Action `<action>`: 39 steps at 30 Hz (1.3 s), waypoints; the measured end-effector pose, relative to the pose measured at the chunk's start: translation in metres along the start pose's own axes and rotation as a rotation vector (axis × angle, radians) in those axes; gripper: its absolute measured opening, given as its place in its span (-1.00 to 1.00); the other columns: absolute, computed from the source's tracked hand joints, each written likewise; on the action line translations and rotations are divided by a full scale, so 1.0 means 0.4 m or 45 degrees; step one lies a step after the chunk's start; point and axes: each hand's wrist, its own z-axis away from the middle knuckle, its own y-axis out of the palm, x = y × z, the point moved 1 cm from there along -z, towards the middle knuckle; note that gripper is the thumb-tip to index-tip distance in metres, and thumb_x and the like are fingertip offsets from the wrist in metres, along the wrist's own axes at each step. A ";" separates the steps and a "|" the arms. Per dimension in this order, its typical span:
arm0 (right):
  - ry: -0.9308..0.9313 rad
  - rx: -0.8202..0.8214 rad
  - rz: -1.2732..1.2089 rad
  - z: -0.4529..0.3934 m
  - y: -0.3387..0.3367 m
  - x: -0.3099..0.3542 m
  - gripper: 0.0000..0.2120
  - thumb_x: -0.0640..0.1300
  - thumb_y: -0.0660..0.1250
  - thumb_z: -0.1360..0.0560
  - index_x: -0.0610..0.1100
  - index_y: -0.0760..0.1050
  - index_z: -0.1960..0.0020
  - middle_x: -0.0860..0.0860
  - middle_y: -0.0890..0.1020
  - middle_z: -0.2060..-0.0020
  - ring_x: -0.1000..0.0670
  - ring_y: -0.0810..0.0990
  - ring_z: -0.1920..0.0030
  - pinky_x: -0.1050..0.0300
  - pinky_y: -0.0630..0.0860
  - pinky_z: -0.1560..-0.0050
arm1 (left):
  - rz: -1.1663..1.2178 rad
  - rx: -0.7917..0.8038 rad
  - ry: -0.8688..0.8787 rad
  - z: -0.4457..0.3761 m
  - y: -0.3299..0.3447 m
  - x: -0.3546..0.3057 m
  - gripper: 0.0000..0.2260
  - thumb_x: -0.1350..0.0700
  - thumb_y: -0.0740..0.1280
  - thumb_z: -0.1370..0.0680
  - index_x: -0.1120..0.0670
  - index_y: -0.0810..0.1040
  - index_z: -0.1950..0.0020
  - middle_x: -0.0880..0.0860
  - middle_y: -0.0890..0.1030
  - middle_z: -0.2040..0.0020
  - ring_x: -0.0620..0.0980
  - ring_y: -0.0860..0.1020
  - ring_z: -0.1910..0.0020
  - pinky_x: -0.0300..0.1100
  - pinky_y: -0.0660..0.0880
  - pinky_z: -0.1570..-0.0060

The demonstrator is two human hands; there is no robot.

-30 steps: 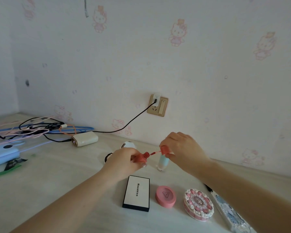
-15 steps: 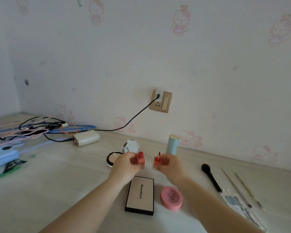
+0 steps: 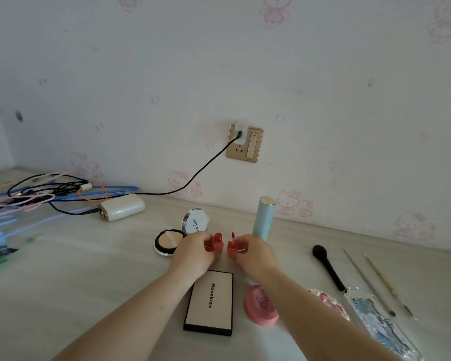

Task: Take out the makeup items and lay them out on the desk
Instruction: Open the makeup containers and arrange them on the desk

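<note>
My left hand (image 3: 193, 252) grips a small red lip-gloss bottle (image 3: 216, 245) low over the desk. My right hand (image 3: 255, 252) pinches its red cap with the wand (image 3: 232, 246) a short gap to the right of the bottle. Behind the hands lie an open powder compact (image 3: 167, 241) with its mirror lid (image 3: 195, 221) and an upright pale blue tube (image 3: 264, 220). In front lie a beige Mooekiss palette (image 3: 210, 302) and a round pink compact (image 3: 261, 306). A round beaded case (image 3: 328, 303) is mostly hidden by my right forearm.
A black brush (image 3: 327, 265), two thin brushes (image 3: 375, 282) and a clear patterned pouch (image 3: 380, 324) lie at the right. A white power bank (image 3: 121, 207) and a tangle of cables (image 3: 37, 195) sit at the back left; one black cable runs to a wall socket (image 3: 244, 143).
Both hands dropped toward the desk, and the cap with its wand came out of the bottle. The hands have hardly moved over the last half second. The view tilted downward.
</note>
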 end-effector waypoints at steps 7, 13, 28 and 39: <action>0.040 0.005 -0.007 -0.015 0.006 -0.005 -0.80 -0.16 0.33 -0.45 0.03 0.56 -0.05 0.11 0.64 0.03 0.08 0.58 0.06 0.23 0.47 0.03 | 0.001 -0.037 -0.044 -0.020 0.015 0.006 -0.83 -0.06 0.31 -0.51 0.00 0.61 0.12 -0.12 0.54 0.30 -0.07 0.51 0.20 -0.30 0.35 0.35; 0.038 0.005 -0.006 -0.024 0.012 -0.005 -0.66 -0.21 0.28 -0.45 0.01 0.49 -0.21 0.10 0.62 -0.08 0.04 0.60 0.00 0.13 0.51 -0.09 | 0.024 -0.019 -0.053 -0.032 0.023 0.011 -0.81 -0.09 0.30 -0.49 -0.02 0.62 0.11 -0.09 0.66 0.17 -0.09 0.59 0.10 -0.18 0.52 0.11; -0.054 -0.067 -0.184 0.063 -0.069 -0.014 -0.60 -0.26 0.32 -0.48 0.02 0.41 -0.27 0.08 0.55 0.02 0.08 0.56 0.03 0.26 0.44 0.07 | 0.290 0.040 -0.144 0.039 -0.032 0.014 -0.47 0.09 0.48 -0.41 0.09 0.41 -0.34 0.00 0.52 -0.14 -0.06 0.52 -0.03 -0.22 0.42 -0.04; -0.207 -0.442 -0.472 0.048 -0.194 0.000 -0.68 -0.24 0.34 -0.49 -0.01 0.41 -0.20 0.01 0.49 -0.12 0.08 0.49 -0.11 0.27 0.39 -0.06 | 0.634 0.067 0.195 0.057 -0.023 -0.184 -0.41 0.23 0.42 -0.46 0.02 0.28 -0.43 -0.03 0.51 -0.24 -0.15 0.51 -0.15 -0.36 0.44 -0.04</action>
